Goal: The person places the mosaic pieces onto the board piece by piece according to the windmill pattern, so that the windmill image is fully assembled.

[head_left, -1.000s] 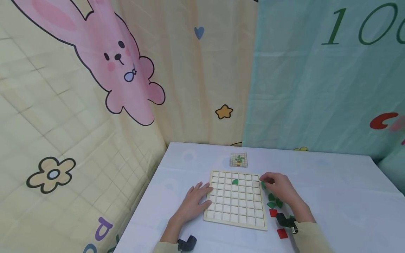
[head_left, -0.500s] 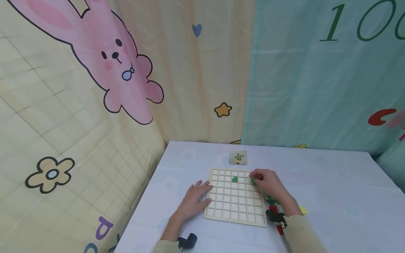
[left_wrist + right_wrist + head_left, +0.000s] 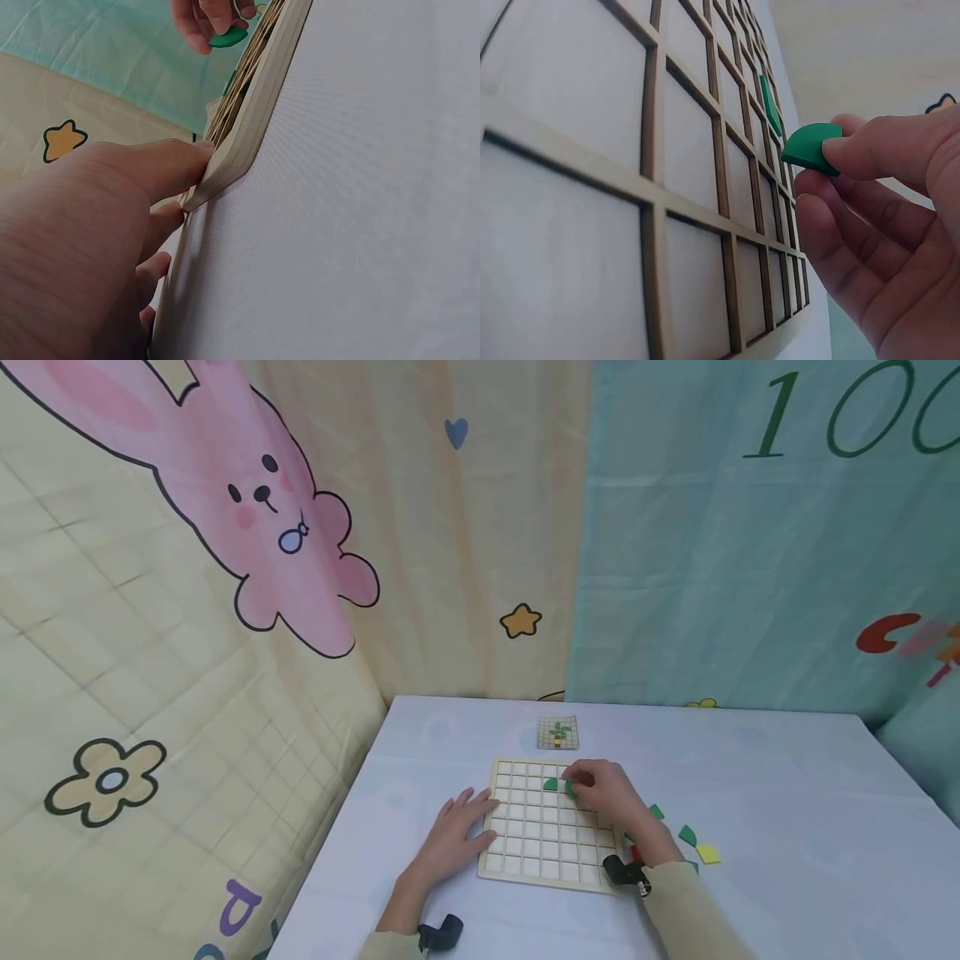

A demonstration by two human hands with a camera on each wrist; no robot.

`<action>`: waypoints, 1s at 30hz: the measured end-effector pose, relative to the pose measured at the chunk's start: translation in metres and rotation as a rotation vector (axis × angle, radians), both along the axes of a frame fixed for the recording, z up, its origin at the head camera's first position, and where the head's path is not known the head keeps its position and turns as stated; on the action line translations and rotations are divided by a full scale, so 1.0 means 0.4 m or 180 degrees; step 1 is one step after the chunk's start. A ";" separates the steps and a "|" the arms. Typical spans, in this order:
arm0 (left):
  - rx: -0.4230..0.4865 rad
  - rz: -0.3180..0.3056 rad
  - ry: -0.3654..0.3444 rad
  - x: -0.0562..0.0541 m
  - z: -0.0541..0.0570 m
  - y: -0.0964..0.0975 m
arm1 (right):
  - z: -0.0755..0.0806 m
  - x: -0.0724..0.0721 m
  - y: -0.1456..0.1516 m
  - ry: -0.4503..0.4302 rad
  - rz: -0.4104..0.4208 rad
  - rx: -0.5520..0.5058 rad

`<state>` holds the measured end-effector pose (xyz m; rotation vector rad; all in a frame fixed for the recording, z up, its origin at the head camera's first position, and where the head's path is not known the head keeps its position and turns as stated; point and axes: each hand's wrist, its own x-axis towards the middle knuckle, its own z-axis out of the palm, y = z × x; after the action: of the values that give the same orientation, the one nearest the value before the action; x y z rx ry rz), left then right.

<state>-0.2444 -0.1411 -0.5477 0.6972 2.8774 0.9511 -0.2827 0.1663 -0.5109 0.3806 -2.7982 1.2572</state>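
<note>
A wooden grid board (image 3: 517, 843) with square cells lies on the table. My left hand (image 3: 453, 837) rests along its left edge, fingers spread and fairly straight; in the left wrist view the thumb (image 3: 176, 161) touches the rim near a corner. Between thumb and fingers my right hand (image 3: 611, 795) pinches a green quarter-circle tile (image 3: 810, 148), just above the upper part of the grid. Another green quarter-circle tile (image 3: 551, 784) sits in a cell immediately left of the held one. The right wrist view shows this placed tile (image 3: 769, 106) edge-on beyond the grid bars.
Behind the board lies a small pattern card (image 3: 558, 732) with a green, red and yellow design. To the right are loose green tiles (image 3: 687, 835), a yellow square tile (image 3: 708, 854) and a red tile (image 3: 637, 853), partly hidden by the right arm.
My right hand has carried the green tile leftward from the board's right edge to over the grid, beside the placed tile. The left hand has stayed at the board's edge.
</note>
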 end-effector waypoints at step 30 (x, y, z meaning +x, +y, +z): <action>0.0064 -0.0054 0.0001 -0.006 -0.010 -0.006 | -0.020 0.001 -0.067 0.0090 0.0227 0.0126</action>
<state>-0.2469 -0.1436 -0.5517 0.7221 2.8612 0.9793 -0.2823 0.1395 -0.5189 0.5007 -2.8129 1.2013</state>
